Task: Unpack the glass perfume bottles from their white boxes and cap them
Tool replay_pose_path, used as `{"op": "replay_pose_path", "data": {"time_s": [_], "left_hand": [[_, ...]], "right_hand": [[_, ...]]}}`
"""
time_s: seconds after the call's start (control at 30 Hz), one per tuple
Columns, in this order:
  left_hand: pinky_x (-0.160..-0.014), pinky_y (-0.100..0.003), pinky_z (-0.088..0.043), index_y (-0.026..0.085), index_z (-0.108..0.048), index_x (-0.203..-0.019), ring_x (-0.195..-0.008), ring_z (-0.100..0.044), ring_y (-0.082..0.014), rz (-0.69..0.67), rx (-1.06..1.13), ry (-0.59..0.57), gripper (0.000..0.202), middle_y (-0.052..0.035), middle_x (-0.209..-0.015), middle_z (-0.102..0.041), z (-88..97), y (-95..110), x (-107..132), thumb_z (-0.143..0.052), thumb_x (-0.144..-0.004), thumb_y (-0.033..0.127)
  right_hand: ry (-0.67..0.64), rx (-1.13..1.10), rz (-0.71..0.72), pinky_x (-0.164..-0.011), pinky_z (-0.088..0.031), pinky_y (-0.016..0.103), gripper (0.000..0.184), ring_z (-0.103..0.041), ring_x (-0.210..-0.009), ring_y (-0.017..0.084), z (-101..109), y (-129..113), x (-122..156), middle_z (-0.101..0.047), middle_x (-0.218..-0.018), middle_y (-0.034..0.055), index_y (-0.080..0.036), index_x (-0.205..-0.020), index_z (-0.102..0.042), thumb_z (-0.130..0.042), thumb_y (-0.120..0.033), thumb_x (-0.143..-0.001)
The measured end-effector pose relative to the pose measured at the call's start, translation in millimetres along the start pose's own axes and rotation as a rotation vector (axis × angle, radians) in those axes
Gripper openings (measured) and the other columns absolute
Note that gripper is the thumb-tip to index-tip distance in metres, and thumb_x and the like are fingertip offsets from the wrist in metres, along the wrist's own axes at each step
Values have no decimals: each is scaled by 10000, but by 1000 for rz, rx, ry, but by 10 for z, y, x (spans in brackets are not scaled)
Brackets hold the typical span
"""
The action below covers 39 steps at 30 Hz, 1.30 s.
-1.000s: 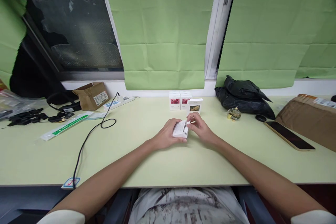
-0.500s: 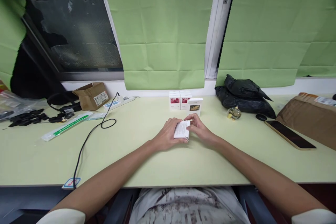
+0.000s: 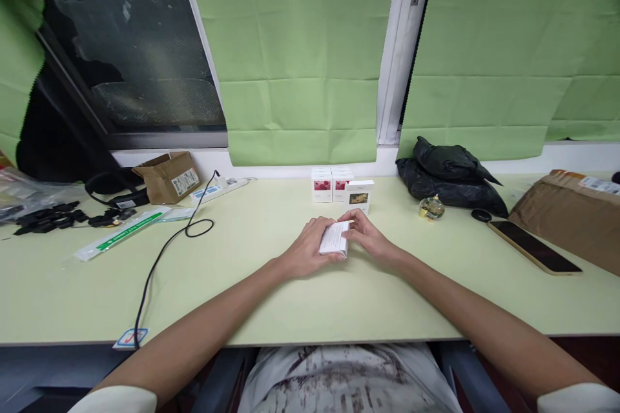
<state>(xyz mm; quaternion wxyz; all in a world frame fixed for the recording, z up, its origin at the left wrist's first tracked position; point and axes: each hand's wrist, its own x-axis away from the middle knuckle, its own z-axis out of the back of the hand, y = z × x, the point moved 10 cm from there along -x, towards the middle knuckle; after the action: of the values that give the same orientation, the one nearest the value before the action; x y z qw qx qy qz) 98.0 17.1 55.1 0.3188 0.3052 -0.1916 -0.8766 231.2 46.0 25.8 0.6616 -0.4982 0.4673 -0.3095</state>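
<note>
A small white box (image 3: 333, 238) with printed lines on its upper face lies between my two hands, just above the middle of the table. My left hand (image 3: 309, 246) wraps round its left side, thumb along the near edge. At the box's right end, the fingers of my right hand (image 3: 365, 235) are bent against it, close to its far right corner. Right behind my hands stands a white box with a yellowish picture (image 3: 358, 197). Farther back are white boxes with pink-red pictures (image 3: 322, 186), side by side.
To the right are a glass bottle with a gold cap (image 3: 431, 208), black plastic bags (image 3: 450, 181), a phone (image 3: 533, 246) and a brown package (image 3: 571, 219). On the left, a black cable (image 3: 159, 258) crosses the table near an open cardboard box (image 3: 173, 179) and a power strip (image 3: 220, 188).
The held box has tilted slightly in my hands, its right end face now showing a little differently. Both hands keep nearly the same place; the view has shifted very slightly.
</note>
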Motion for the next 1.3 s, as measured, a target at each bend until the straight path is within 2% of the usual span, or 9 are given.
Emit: {"op": "replay_pose_path", "data": {"time_s": [0.13, 0.3, 0.4, 0.57, 0.7, 0.8, 1.0, 1.17, 1.3], "left_hand": [[-996, -483, -463, 244, -461, -1416, -1179, -526, -324, 13, 30, 20, 752, -126, -1311, -563, 9, -46, 7, -720, -855, 671], [-991, -470, -471, 246, -459, -1438, -1180, -527, -320, 8, 52, 22, 744, -122, -1286, -566, 12, -51, 14, -694, -876, 673], [-980, -466, -477, 247, -476, -1433, -1175, -536, -325, 14, 66, 13, 731, -124, -1271, -575, 9, -56, 11, -682, -881, 678], [-1018, -465, -461, 246, -479, -1459, -1176, -557, -317, -21, 75, -13, 687, -133, -1307, -587, -3, -20, -1, -615, -934, 667], [-1092, -477, -411, 274, -466, -1496, -1218, -549, -313, -73, 26, -25, 666, -120, -1384, -593, 13, 54, -11, -556, -965, 667], [-1124, -490, -386, 299, -447, -1537, -1272, -530, -329, -101, -18, -30, 665, -116, -1447, -583, 18, 95, -14, -502, -987, 670], [-1169, -515, -345, 312, -425, -1581, -1356, -483, -336, -109, -66, 0, 634, -114, -1504, -551, 28, 82, 1, -451, -1027, 620], [-1186, -484, -367, 304, -420, -1583, -1409, -452, -306, -104, 49, 11, 571, -113, -1529, -506, 50, 98, 10, -394, -1068, 550], [-1144, -455, -426, 264, -467, -1523, -1358, -515, -300, -72, 157, 44, 544, -134, -1479, -533, 86, 103, 2, -346, -1078, 555]], "right_hand": [[-3, 14, -2, -943, -513, 412, 389, -590, -1116, 227, -12, -21, 5, -609, -1203, 32, -291, -1144, -537, -745, -493, -884], [-23, 48, 19, -934, -525, 400, 416, -585, -1106, 218, -37, -51, 5, -570, -1218, 45, -289, -1153, -504, -710, -557, -911], [2, 82, 45, -895, -542, 388, 459, -593, -1065, 219, -23, -63, 3, -567, -1151, 46, -284, -1164, -487, -709, -586, -900], [67, 115, 73, -812, -545, 370, 508, -616, -878, 190, 30, -88, 9, -552, -990, -1, -295, -1236, -433, -717, -553, -904], [143, 197, 136, -841, -524, 373, 459, -604, -883, 193, 93, -172, 19, -536, -935, -13, -281, -1193, -481, -735, -521, -895], [180, 206, 148, -796, -528, 364, 430, -598, -844, 192, 123, -194, 22, -521, -908, -18, -280, -1162, -509, -732, -527, -889], [227, 234, 186, -805, -520, 375, 366, -589, -800, 194, 163, -248, 27, -512, -829, -30, -277, -1112, -529, -712, -519, -907], [310, 257, 218, -790, -519, 384, 291, -604, -799, 215, 210, -336, 69, -545, -823, -12, -285, -1123, -539, -644, -502, -960], [363, 355, 294, -816, -510, 399, 210, -604, -829, 227, 203, -503, 146, -593, -872, 15, -279, -1126, -575, -570, -456, -1013]]}}
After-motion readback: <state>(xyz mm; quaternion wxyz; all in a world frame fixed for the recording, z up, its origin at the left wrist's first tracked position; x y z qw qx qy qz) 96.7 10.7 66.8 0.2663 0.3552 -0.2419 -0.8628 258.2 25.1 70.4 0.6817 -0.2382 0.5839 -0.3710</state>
